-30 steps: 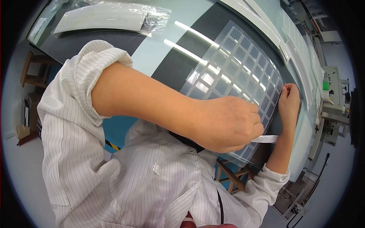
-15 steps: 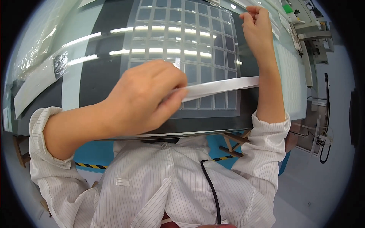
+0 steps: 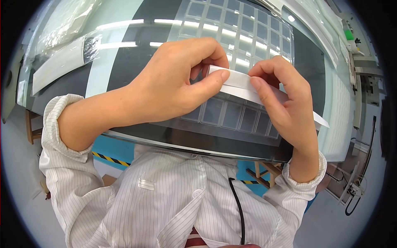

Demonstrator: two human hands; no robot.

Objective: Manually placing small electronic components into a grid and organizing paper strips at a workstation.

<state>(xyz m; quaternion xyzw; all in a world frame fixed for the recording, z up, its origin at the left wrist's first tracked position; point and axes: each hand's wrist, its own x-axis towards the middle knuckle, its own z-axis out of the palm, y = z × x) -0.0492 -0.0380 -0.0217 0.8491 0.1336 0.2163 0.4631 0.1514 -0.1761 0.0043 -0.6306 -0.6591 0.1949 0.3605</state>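
Above the near edge of the dark table (image 3: pixel 124 70), over the near rows of the clear gridded sheet (image 3: pixel 248 37) lying flat there: a white paper strip (image 3: pixel 242 87), pinched at one end between thumb and forefinger of the left hand (image 3: pixel 173 89) and, just beside that, between thumb and fingertips of the right hand (image 3: pixel 285 99). Both hands closed on the strip, fingertips nearly meeting at its left end, no gap to speak of between the two grips. Long axis of the strip running left to right and sloping down toward the table's right edge, with the free tail passing behind the right hand and poking out past the wrist, low and to the right. Held end equally near to either hand; loose end far closer to the right one, well apart from the left. Strip lifted clear of the gridded sheet at the grip, though whether the tail touches the sheet below cannot be told. Toward the far left corner of the table, a clear plastic bag (image 3: pixel 66 62) with something pale inside, well away from both hands. Striped white sleeves rolled back at both forearms, near the lower edge.
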